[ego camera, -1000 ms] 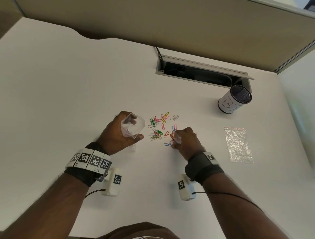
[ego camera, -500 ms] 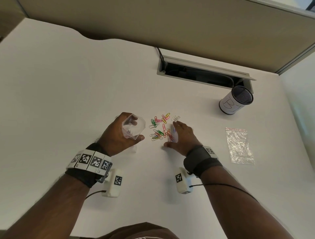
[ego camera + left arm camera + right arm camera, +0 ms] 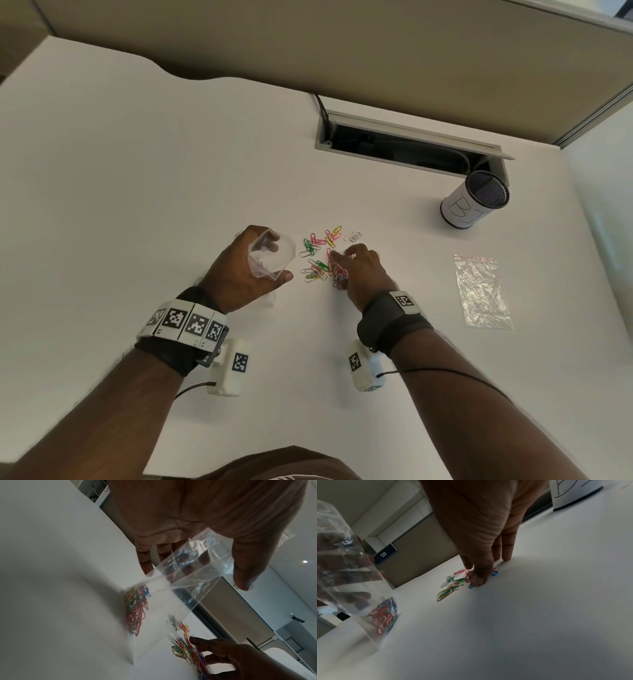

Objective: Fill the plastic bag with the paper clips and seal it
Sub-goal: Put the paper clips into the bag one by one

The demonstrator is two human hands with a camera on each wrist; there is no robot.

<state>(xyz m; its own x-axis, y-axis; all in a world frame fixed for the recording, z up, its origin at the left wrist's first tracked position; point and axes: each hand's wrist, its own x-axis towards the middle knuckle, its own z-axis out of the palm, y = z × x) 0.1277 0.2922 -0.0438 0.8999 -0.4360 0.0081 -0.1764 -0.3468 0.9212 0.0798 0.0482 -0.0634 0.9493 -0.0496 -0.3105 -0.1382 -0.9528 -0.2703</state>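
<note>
On the left, the left hand (image 3: 245, 270) curls its fingers and thumb round the mouth of the clear plastic bag (image 3: 270, 253), held open with some paper clips already at its bottom. Just right lie the loose paper clips (image 3: 320, 255) on the white desk (image 3: 137, 192). The right hand (image 3: 363, 270) presses straight fingertips on that pile's right edge; a second, flat bag (image 3: 481, 291) lies further right, a cup (image 3: 474, 200) beyond it.

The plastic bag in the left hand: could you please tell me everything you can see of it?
The plastic bag is small, clear and crinkly. The left hand holds it upright with its mouth open, fingers behind it and thumb in front, and its bottom looks to rest on the white table. A bunch of coloured paper clips already lies in its bottom. It is not sealed.
</note>
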